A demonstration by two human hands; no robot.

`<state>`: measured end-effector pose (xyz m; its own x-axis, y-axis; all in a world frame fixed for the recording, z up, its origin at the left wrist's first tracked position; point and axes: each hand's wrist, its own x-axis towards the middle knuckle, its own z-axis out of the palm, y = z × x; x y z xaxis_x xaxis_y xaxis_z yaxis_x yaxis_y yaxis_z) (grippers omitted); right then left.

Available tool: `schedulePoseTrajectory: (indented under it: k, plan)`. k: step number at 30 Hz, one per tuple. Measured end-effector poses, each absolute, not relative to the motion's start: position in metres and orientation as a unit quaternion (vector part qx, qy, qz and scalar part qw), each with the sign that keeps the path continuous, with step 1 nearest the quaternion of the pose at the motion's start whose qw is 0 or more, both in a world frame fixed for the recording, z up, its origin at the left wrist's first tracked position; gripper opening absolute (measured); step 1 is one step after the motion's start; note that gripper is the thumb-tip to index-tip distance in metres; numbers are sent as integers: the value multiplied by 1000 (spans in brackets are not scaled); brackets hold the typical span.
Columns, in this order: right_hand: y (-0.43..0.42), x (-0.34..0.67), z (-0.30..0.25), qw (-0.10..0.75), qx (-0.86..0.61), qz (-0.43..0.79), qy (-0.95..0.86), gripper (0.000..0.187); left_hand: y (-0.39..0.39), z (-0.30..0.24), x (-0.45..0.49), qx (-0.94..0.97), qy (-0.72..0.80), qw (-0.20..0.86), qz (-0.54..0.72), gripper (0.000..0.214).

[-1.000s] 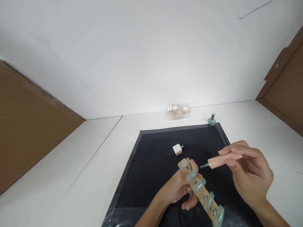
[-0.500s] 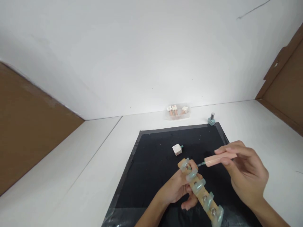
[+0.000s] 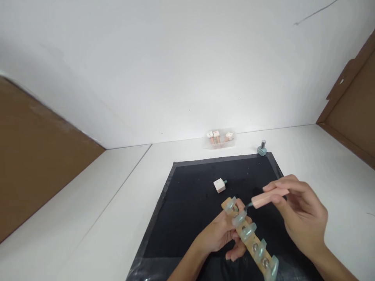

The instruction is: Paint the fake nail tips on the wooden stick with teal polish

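My left hand (image 3: 215,234) is closed around a narrow wooden strip (image 3: 249,242), which slants down to the right. Several glossy pale blue-green false nails (image 3: 249,231) are mounted crosswise along it. In a pinch between thumb and fingers, my right hand (image 3: 306,216) holds a nail polish brush (image 3: 265,198) with a pink handle. Its dark tip meets the edge of the second nail from the strip's far end. Beyond my left hand lies a white block (image 3: 219,185) with a small green-tipped stub on its side.
A black mat (image 3: 187,207) with taped edges covers the white table. Behind it stands a clear plastic tray (image 3: 216,146) holding several white-topped pink pieces. A small teal bottle with a silver stem (image 3: 262,149) stands by the mat's back right corner. Brown cardboard panels (image 3: 354,93) flank both sides.
The brush in my right hand has moved slightly left and down, its tip now at the second nail. The strip in my left hand has shifted marginally.
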<state>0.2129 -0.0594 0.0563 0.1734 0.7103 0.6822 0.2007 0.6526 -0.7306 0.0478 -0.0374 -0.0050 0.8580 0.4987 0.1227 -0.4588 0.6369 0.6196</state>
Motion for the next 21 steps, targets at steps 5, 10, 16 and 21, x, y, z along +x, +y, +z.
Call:
schedulePoseTrajectory:
  k: [5, 10, 16, 21]
  plan:
    - [-60, 213, 59, 667, -326, 213, -635, 14, -35, -2, 50, 347, 55, 899, 263, 19]
    - [-59, 216, 59, 639, -325, 205, -666, 21, -34, -1, 51, 355, 78, 896, 255, 23]
    - [-58, 215, 58, 654, -317, 194, -659, 17, -35, -4, 47, 341, 68, 902, 254, 24]
    - [-56, 218, 57, 636, -347, 177, -666, 18, -36, 0, 47, 333, 57, 902, 268, 21]
